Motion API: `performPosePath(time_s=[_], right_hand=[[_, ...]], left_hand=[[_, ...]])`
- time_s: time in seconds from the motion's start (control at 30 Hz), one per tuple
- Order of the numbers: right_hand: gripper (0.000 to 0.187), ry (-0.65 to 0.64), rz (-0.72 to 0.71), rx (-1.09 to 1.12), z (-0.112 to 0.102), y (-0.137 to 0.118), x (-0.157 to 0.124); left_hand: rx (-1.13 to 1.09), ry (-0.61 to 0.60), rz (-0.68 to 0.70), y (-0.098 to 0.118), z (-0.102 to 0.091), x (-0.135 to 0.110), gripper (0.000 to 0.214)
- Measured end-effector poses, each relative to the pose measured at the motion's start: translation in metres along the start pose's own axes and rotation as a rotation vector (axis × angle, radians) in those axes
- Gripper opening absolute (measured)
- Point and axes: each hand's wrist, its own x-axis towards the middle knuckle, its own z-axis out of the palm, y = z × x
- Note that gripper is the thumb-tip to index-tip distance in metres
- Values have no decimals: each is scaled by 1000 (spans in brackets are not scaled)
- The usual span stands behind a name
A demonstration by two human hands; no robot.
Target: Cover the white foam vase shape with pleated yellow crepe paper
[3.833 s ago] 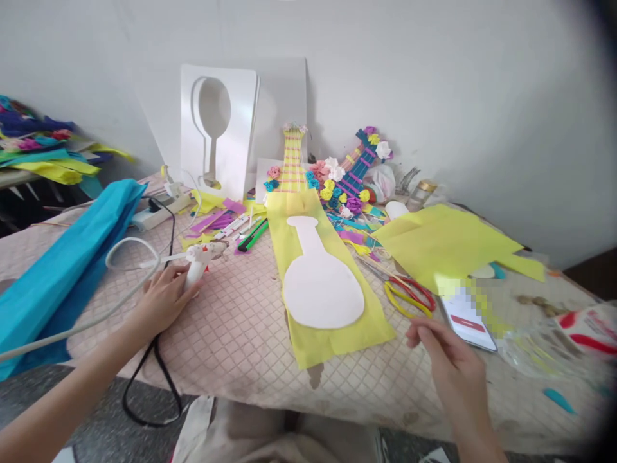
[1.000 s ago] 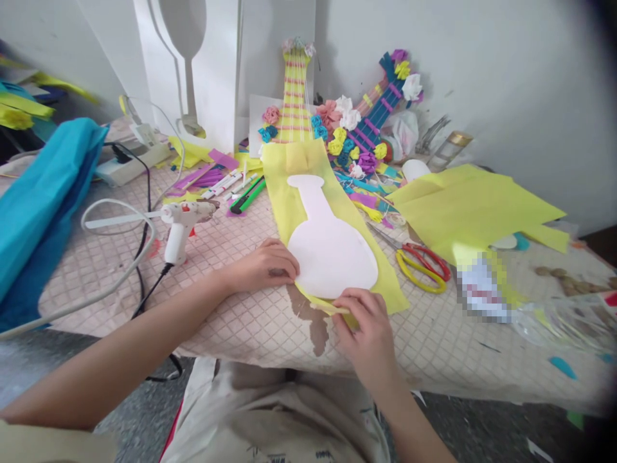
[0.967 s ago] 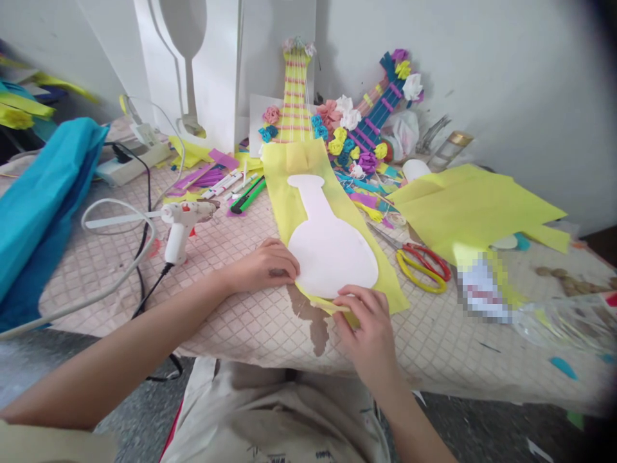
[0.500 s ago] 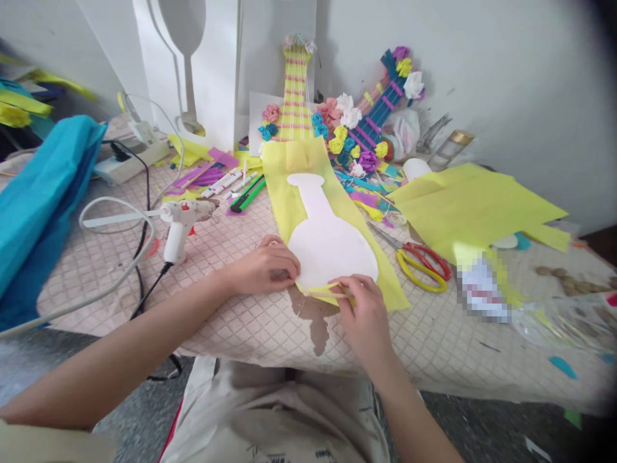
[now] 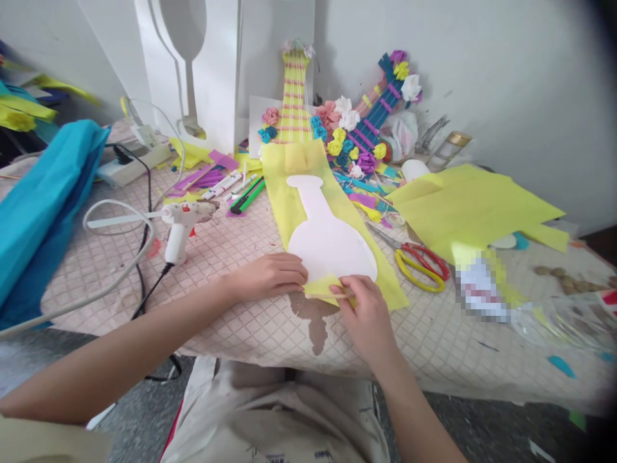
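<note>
A white guitar-shaped cutout [image 5: 332,247] lies on a sheet of yellow paper [image 5: 284,193], its round body toward me. At the body's lower left edge, my left hand [image 5: 277,275] is closed over the rim of cutout and paper, fingers together and thumb hidden. My right hand [image 5: 362,302] pinches a thin pale stick [image 5: 321,296] at the lower edge. A flap of the yellow paper [image 5: 322,283] is folded up over the white body between the two hands, just above the stick.
A white glue gun [image 5: 178,231] with cables stands left. Scissors [image 5: 420,267] lie right, near more yellow paper [image 5: 477,206]. A green cutter [image 5: 248,195] and pens are behind. Two flower-decorated guitar shapes, one yellow [image 5: 295,96] and one blue [image 5: 380,116], lean at the wall.
My left hand has shifted slightly right and flattened over the edge. The yellow flap beside it now lies more widely over the white body. My right hand has barely moved.
</note>
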Motion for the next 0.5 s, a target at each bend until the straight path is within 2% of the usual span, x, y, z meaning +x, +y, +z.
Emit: performPosePath(time_s=[0.17, 0.37, 0.5], right_hand=[[10, -8, -10, 21, -1, 3, -4], [9, 10, -56, 36, 2, 5, -6], [31, 47, -170, -9, 4, 9, -8]], left_hand=[[-128, 38, -75, -3, 1, 3, 13], [-225, 65, -84, -11, 4, 6, 11], [-293, 58, -110, -13, 4, 6, 12]])
